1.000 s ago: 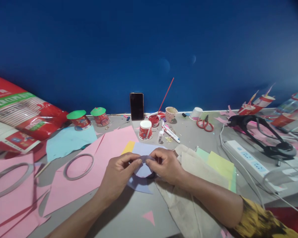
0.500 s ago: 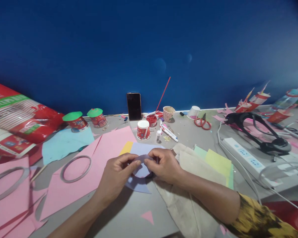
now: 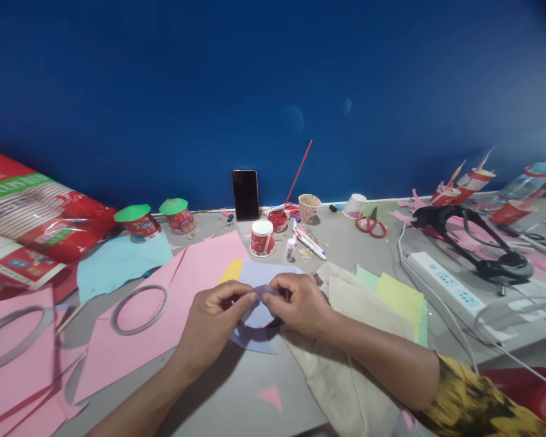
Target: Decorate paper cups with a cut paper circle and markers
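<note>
I'm pinching a purple disc [image 3: 259, 314], seemingly cut out, between left hand [image 3: 215, 317] and right hand [image 3: 304, 306]; a far red cup [image 3: 262, 243] is standing uncovered.

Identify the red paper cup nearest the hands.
The upside-down red paper cup with the bare white base, just beyond the left hand and right hand. The two green-topped cups stand farther left; the red cups at far right are farther still.
</note>
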### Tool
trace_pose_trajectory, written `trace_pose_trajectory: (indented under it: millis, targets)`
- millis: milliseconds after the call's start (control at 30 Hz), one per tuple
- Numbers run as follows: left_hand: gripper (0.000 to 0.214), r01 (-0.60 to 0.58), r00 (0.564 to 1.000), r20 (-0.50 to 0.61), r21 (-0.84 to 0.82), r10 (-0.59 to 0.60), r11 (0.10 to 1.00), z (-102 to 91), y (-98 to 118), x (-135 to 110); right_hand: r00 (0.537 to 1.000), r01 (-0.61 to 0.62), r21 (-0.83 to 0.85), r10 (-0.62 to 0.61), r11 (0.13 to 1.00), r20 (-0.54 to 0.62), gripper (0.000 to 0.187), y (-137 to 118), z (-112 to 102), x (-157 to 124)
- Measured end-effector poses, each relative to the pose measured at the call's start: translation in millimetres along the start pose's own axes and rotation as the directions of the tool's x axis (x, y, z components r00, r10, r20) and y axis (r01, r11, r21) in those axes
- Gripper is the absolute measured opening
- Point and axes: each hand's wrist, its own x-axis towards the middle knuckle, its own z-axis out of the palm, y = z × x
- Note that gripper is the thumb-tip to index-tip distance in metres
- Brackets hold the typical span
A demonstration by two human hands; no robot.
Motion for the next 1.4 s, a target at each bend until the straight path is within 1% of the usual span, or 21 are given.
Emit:
trace_pose_trajectory:
  millis: [100, 200, 367, 433, 500, 567, 633, 733, 800, 867, 967, 1100, 1233, 1300, 1367, 1400]
  targets:
    - [0.024, 0.019, 1.0, -0.006, 0.011, -0.019, 1.0, 0.3, 0, 0, 1.0, 0.003, 0.008, -0.003, 1.0, 0.005, 0.025, -1, -2, 0]
    - [0.024, 0.041, 0.999, 0.002, 0.013, -0.041, 0.999, 0.1, -1, -1, 1.0, 0.008, 0.05, -0.008, 0.999, 0.001, 0.007, -2, -3, 0]
    - [0.022, 0.045, 0.999, 0.01, -0.018, -0.045, 0.999, 0.1, -2, -1, 0.998, 0.065, 0.15, -0.065, 0.986, -0.007, 0.01, -3, -3, 1]
    - [0.022, 0.073, 0.997, 0.027, -0.037, -0.072, 0.997, 0.3, -1, 0, 0.999, 0.031, 0.205, -0.033, 0.978, 0.006, 0.014, -4, -3, 1]
    - [0.025, 0.13, 0.99, 0.067, -0.078, -0.125, 0.988, 0.2, 0, 1, 0.998, -0.052, 0.269, 0.042, 0.962, 0.042, 0.014, -5, -4, 2]
    - [0.029, 0.194, 0.978, 0.111, -0.141, -0.179, 0.971, -0.2, 1, 2, 0.99, -0.138, 0.333, 0.117, 0.933, 0.083, 0.015, -6, -5, 4]
    - [0.035, 0.247, 0.964, 0.154, -0.227, -0.216, 0.942, -0.8, -1, 3, 0.981, -0.191, 0.373, 0.168, 0.908, 0.094, 0.015, -6, -7, 5]
    - [0.042, 0.284, 0.952, 0.215, -0.355, -0.218, 0.891, -1.6, -5, 3, 0.978, -0.206, 0.379, 0.198, 0.902, 0.061, 0.017, -6, -8, 7]
    - [0.042, 0.294, 0.947, 0.241, -0.39, -0.211, 0.873, -1.6, -6, 3, 0.981, -0.192, 0.366, 0.191, 0.91, 0.04, 0.017, -7, -8, 7]
    - [0.038, 0.302, 0.943, 0.253, -0.374, -0.216, 0.877, -0.9, -5, 3, 0.984, -0.178, 0.348, 0.177, 0.92, 0.035, 0.017, -8, -8, 6]
    - [0.03, 0.314, 0.935, 0.26, -0.294, -0.241, 0.903, 1.3, -1, 3, 0.986, -0.165, 0.318, 0.163, 0.934, 0.034, 0.016, -10, -8, 4]
    - [0.029, 0.321, 0.929, 0.251, -0.177, -0.273, 0.93, 4.1, -1, 1, 0.988, -0.152, 0.298, 0.148, 0.942, 0.037, 0.017, -11, -6, 2]
    - [0.027, 0.276, 0.945, 0.212, -0.104, -0.25, 0.956, 4.5, -4, 0, 0.99, -0.142, 0.291, 0.131, 0.946, 0.058, 0.015, -10, -4, 1]
    - [0.025, 0.257, 0.95, 0.207, -0.084, -0.236, 0.963, 4.4, -4, 1, 0.992, -0.126, 0.26, 0.114, 0.958, 0.059, 0.015, -8, -3, 1]
    - [0.021, 0.252, 0.951, 0.205, -0.088, -0.23, 0.964, 4.6, -4, 2, 0.997, -0.075, 0.188, 0.07, 0.979, 0.03, 0.016, -5, -2, 1]
    - [0.018, 0.255, 0.952, 0.203, -0.105, -0.23, 0.961, 5.0, -4, 2, 1.0, -0.013, 0.13, 0.015, 0.991, -0.011, 0.017, -3, -1, 0]
